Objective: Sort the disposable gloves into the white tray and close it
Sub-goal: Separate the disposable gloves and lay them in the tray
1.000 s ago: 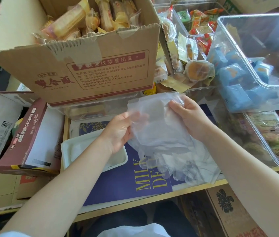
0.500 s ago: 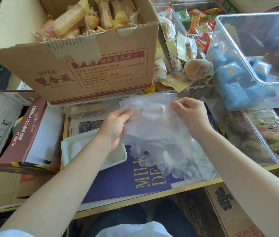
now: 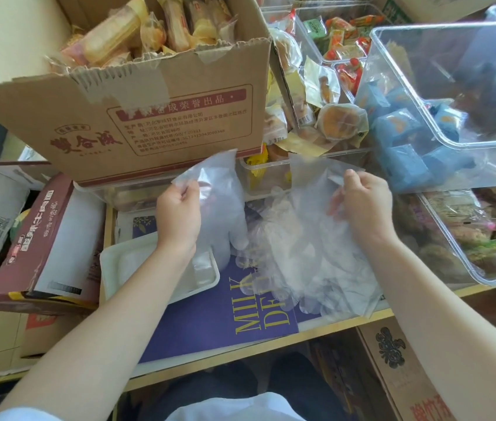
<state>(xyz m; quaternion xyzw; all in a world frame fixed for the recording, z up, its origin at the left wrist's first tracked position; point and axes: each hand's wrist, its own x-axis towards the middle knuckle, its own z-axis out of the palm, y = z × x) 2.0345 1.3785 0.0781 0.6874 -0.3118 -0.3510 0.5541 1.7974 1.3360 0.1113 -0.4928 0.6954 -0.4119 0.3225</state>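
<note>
Hands [image 3: 178,208] [image 3: 365,205] each pinching gloves [image 3: 310,256], cardboard box [image 3: 149,117] just behind.

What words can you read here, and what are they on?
"MILK" above "DE", cut off: the purple box under the white tray.
"成荣誉出品": the red band on the big cardboard box.
Its small print and the maroon carton: too blurred to read.

white tray [image 3: 113,262] partly hidden by left forearm, gloved pile's [image 3: 310,262] count unclear
</note>
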